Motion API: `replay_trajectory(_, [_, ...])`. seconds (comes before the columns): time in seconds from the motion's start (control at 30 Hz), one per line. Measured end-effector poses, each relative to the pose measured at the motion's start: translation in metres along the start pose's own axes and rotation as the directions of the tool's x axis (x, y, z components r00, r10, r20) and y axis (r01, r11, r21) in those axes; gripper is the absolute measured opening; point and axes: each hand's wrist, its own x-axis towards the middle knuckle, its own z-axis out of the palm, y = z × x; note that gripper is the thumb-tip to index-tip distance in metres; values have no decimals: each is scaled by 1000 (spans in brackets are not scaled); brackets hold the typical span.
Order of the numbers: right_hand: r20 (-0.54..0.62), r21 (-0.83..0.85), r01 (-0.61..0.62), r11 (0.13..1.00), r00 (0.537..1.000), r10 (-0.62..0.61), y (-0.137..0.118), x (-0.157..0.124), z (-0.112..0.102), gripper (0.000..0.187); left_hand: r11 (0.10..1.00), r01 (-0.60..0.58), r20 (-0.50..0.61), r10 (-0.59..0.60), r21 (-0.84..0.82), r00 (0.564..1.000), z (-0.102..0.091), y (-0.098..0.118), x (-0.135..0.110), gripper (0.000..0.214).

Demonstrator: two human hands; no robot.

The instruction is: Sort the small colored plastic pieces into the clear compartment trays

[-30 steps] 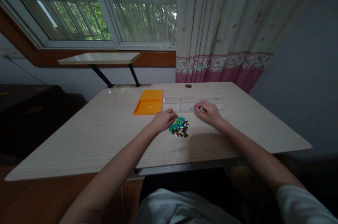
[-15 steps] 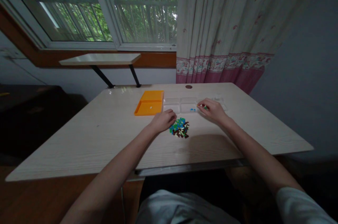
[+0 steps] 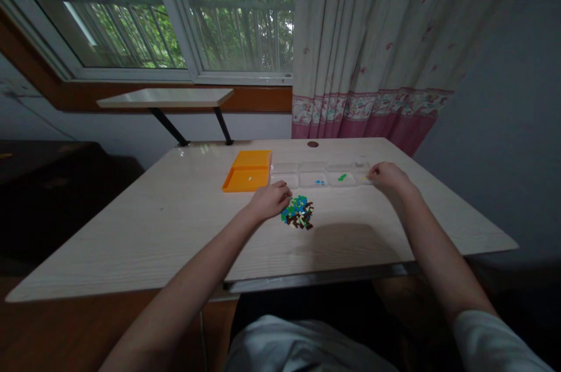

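A small pile of tiny building bricks (image 3: 298, 212), green, blue, brown and cream, lies on the table. My left hand (image 3: 272, 199) rests at the pile's left edge with its fingers curled together; whether anything is in them is hidden. Behind the pile stretches a clear compartment tray (image 3: 285, 179). Blue bricks (image 3: 319, 183) lie in one front compartment and green bricks (image 3: 342, 177) in the one to its right. My right hand (image 3: 388, 176) is at the tray's right end, fingers pinched, contents too small to make out. Close to its fingertips, a yellow brick (image 3: 363, 178) shows in the end compartment.
An open orange case (image 3: 248, 179) stands left of the tray, with a small white piece (image 3: 250, 178) inside. The pale wooden table (image 3: 175, 243) has a raised shelf (image 3: 169, 97) at the back left. A curtain (image 3: 350, 68) hangs behind the table.
My right hand has moved right along the tray to its end compartment. Green bricks and a yellow brick now show in the tray. My left hand stays by the pile.
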Motion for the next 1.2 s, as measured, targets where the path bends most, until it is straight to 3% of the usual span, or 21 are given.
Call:
replay_trajectory(0.1, [43, -38, -49, 998, 998, 50, -1, 2, 0, 22, 1000, -5, 1, 5, 8, 1000, 1, -1, 0, 24])
replay_trajectory(0.2, [8, -33, -53, 998, 999, 53, -4, 3, -1, 25, 1000, -1, 8, 1, 10, 1000, 0, 0, -1, 25])
replay_trajectory(0.33, [-29, 56, 163, 985, 986, -162, -28, -2, 1, 23, 1000, 9, 8, -9, -1, 1000, -1, 1, -1, 25])
replay_trajectory(0.43, [-105, 148, 362, 920, 931, -349, -63, -16, 8, 21, 1000, 3, 1, -3, -16, 1000, 0, 0, 0, 24])
replay_trajectory(0.53, [-181, 203, 540, 816, 840, -511, -98, -35, 16, 19, 999, -12, -4, 12, -41, 1000, 1, -1, 1, 22])
replay_trajectory(0.63, [-219, 235, 648, 724, 762, -610, -123, -53, 22, 19, 994, -24, -46, 19, -104, 999, 1, -1, 1, 21])
replay_trajectory(0.77, [-260, 250, 719, 649, 696, -670, -138, -68, 29, 18, 949, -80, -181, 25, -306, 983, 0, 6, 1, 20])
replay_trajectory(0.97, [-340, 218, 777, 591, 628, -700, -144, -73, 37, 17, 859, -191, -286, 54, -476, 957, 1, 19, 3, 19])
replay_trajectory(1.2, [-376, 230, 785, 575, 616, -692, -144, -73, 39, 17, 863, -188, -270, 63, -468, 961, 1, 21, 3, 21])
